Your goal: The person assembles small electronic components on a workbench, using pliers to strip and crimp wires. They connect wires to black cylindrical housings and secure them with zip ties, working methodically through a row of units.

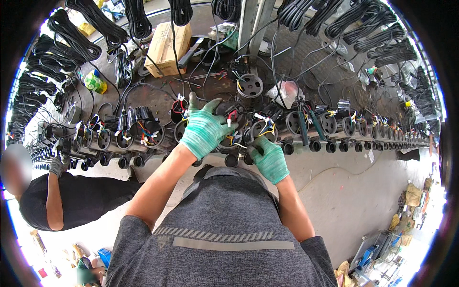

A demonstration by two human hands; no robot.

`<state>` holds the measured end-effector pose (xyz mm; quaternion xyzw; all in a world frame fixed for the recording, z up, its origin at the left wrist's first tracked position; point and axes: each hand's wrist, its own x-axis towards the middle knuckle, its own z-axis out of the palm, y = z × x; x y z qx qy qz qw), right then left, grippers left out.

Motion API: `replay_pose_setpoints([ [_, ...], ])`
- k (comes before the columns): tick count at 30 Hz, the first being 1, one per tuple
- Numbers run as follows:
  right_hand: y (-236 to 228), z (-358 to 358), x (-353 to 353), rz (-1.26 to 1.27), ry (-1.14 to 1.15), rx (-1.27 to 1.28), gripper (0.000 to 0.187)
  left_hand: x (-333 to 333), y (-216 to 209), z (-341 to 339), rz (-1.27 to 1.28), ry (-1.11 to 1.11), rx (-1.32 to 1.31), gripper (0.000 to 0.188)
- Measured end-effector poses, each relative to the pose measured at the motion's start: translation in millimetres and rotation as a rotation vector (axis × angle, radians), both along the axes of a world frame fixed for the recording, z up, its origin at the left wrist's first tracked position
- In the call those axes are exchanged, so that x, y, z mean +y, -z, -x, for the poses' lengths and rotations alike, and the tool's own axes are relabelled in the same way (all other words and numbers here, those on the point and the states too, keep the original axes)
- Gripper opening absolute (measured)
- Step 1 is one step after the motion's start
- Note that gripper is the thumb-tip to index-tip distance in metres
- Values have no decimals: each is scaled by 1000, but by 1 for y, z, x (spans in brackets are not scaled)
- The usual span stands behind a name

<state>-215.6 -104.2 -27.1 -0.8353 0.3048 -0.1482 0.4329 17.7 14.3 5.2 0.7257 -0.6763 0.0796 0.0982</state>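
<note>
My left hand [206,129], in a green knit glove, reaches over the row of black round housings with its fingers spread. Its thumb side is next to a red connector piece [232,116], but I cannot tell whether they touch. My right hand [270,160], gloved alike, has its fingers bent at the lower rim of a black round housing [258,132]. Yellow, blue and white wires stick out of that housing. A white wire [237,145] lies between the two hands. The left palm hides part of the housings under it.
Bundled black cables [138,21] hang along the far side. A cardboard box [167,50], a clear plastic bag [287,93] and a single housing [250,86] lie on the dark bench. Green-handled pliers [302,126] rest at the row's right. A co-worker [71,198] stands at left.
</note>
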Motion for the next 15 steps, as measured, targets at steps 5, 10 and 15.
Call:
replay_pose_setpoints([
  [5, -20, 1, -6, -157, -131, 96, 17, -4, -3, -2, -125, 1, 33, 33],
  [10, -9, 8, -17, -122, -288, 3, 18, -9, -11, -1, -169, -15, 57, 30],
  [15, -11, -1, -9, 10, -344, -100, 24, -10, -9, 2, 2, 33, 92, 23],
])
